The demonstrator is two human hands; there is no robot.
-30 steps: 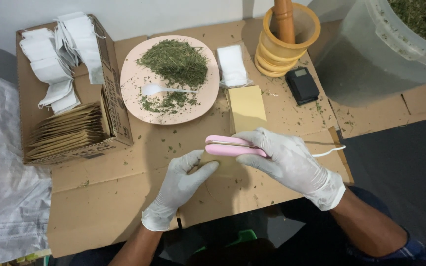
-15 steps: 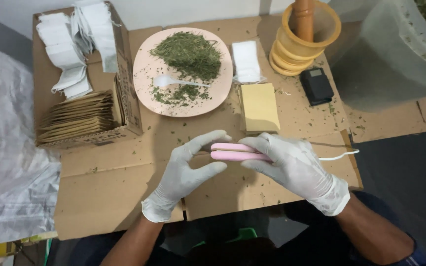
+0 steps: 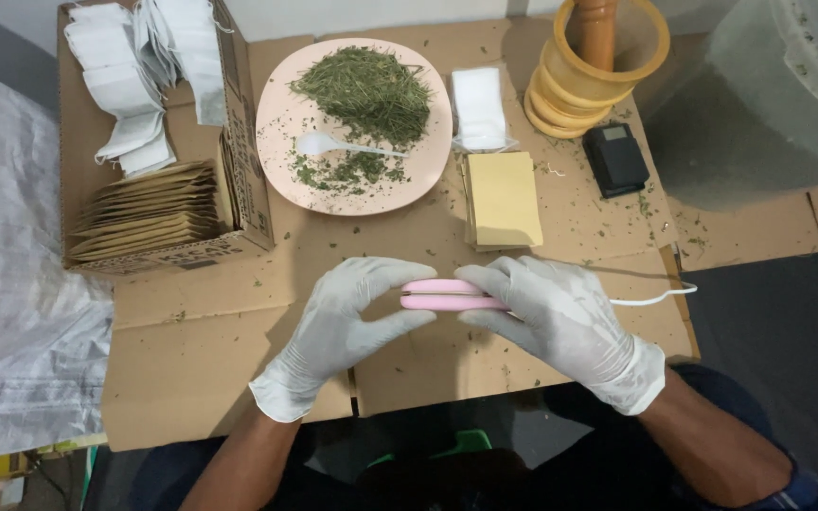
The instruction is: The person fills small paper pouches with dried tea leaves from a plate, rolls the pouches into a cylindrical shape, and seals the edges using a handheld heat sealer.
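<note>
Pink sealer (image 3: 449, 295) sits pinched between both gloved hands: right hand (image 3: 560, 317) grips it, left hand (image 3: 338, 326) fingers curl around its tip.

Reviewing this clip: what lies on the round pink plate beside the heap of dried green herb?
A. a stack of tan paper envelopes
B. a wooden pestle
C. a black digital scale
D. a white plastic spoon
D: a white plastic spoon lies on the round pink plate, its bowl to the left, just below the heap of dried green herb.
</note>
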